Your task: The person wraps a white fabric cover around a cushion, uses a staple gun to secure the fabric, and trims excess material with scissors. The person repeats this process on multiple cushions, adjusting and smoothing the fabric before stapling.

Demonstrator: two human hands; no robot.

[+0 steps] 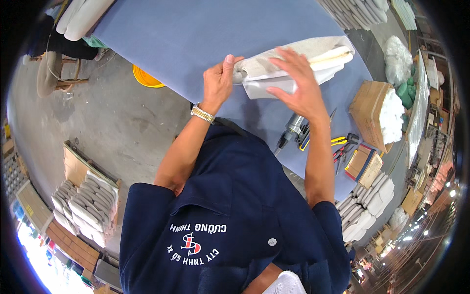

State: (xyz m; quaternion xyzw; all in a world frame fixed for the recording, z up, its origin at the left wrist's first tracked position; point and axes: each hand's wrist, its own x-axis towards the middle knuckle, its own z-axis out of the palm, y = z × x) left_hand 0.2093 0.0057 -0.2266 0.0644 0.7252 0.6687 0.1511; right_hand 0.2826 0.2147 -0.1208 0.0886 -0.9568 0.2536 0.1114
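Note:
A long light-grey fabric cushion cover (271, 61) lies across the blue-grey table, with a strip of cream padding (330, 58) showing along its right part and a paler flap hanging toward me. My left hand (219, 83) is closed on its narrow left end, thumb on the near side and fingers mostly out of sight behind. Over the middle of the cover is my right hand (299, 88), its fingers spread and slightly blurred. Whether its fingertips touch the fabric is hard to see.
Near my right forearm lie a power tool (293, 128), a yellow cutter (339, 140), red-handled pliers (341, 153) and a small wooden box (363, 165). A carton (367, 110) with white stuffing stands right. Grey cushions (369, 201) are stacked below it; a yellow tub (147, 77) sits left.

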